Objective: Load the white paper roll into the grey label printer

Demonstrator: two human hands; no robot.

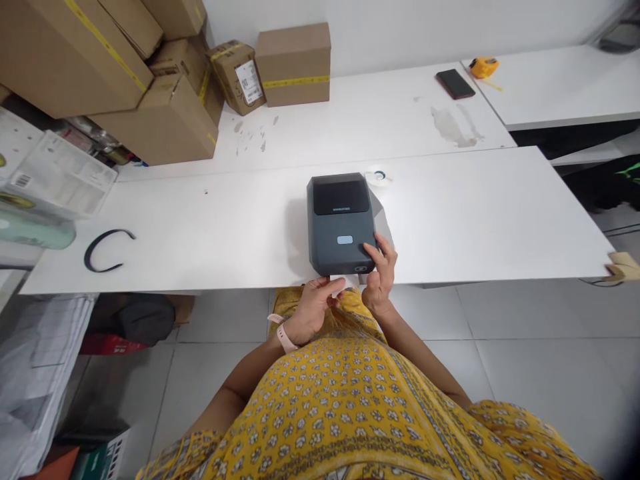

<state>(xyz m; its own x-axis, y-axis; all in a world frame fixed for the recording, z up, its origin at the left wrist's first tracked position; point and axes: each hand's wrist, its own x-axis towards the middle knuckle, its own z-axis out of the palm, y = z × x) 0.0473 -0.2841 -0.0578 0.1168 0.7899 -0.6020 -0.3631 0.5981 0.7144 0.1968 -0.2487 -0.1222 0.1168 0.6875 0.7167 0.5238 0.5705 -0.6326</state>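
A dark grey label printer [341, 227] stands at the front edge of the white table, with a light button on its top. From its front slot a white label [350, 280] sticks out. My left hand [317, 303] pinches this label between thumb and fingers just below the printer. My right hand [381, 270] rests against the printer's right front corner, fingers apart, the index finger lying on the casing. It holds nothing that I can see.
Cardboard boxes [295, 63] stand along the back and left. A black headband [93, 252] lies at left. A phone [455, 84] and a yellow tape measure [483, 67] lie at the back right. The table's front edge [500, 280] runs close to my body.
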